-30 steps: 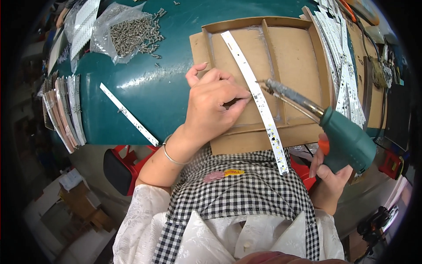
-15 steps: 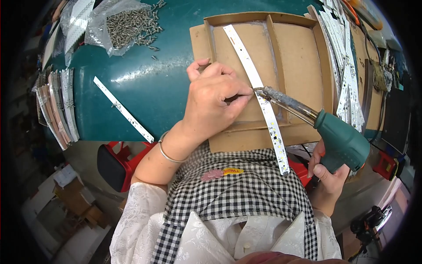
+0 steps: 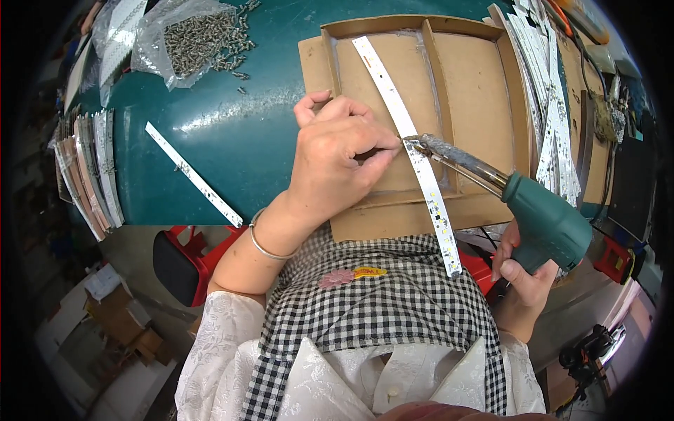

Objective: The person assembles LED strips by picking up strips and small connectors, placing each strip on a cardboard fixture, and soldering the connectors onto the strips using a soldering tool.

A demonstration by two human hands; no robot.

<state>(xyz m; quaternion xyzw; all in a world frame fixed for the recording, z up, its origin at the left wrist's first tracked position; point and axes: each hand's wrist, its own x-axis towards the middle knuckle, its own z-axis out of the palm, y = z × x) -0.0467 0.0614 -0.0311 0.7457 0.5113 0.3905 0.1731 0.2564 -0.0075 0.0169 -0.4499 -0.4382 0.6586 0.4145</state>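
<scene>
A white LED circuit strip [image 3: 385, 78] lies slanted across a cardboard tray [image 3: 372, 203], its near end reaching over the tray's front edge. My right hand [image 3: 523, 270] is closed round the handle of a green soldering gun [image 3: 547, 221]. The gun's dark tip meets the strip about halfway along. Just left of that tip, my left hand [image 3: 340, 151] pinches something at the strip's edge, with thumb and forefinger pressed together. What sits in the pinch is too small and covered to make out.
Small metal parts [image 3: 200, 45] spill from a clear plastic bag at the far left. Another white strip [image 3: 193, 173] lies on the green table [image 3: 232, 158]. Stacked strips [image 3: 91, 168] stand at the left edge. More loose strips [image 3: 551, 105] are heaped right of the tray.
The view has shifted very slightly. Both hands, the soldering gun and the strip keep nearly the same places relative to each other.
</scene>
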